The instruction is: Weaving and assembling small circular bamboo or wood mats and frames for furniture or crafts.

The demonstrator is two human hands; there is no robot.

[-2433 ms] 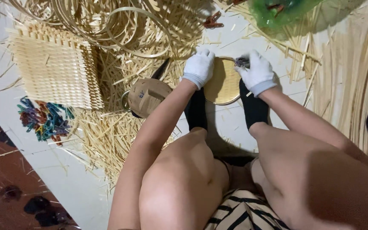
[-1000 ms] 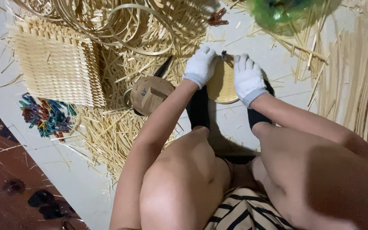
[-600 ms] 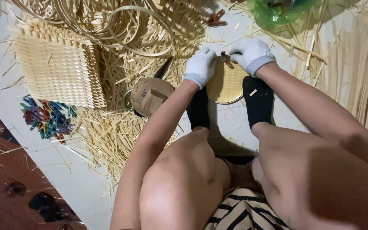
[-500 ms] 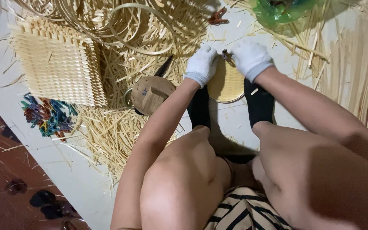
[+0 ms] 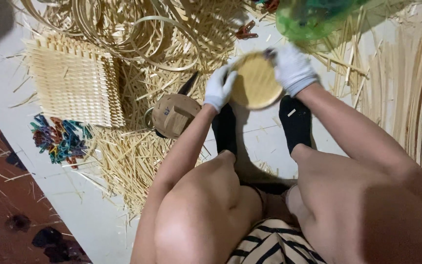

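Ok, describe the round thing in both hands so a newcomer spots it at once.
Start at the two white-gloved hands above the black-socked feet. Between left hand and right hand sits a round woven disc, pale yellow. Unlike the square woven mat far left, it is circular and lifted.

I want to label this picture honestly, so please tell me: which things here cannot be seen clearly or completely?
All in the head view:
- Round woven bamboo disc: its edges are covered by the white-gloved left hand and right hand.
- Small dark object at the right hand's fingertips: blurred, kind unclear.
- Green plastic bag: blurred and cut off by the top edge.
- Brown cap: partly hidden behind the left forearm.
- Pile of coloured clips: too small to count.
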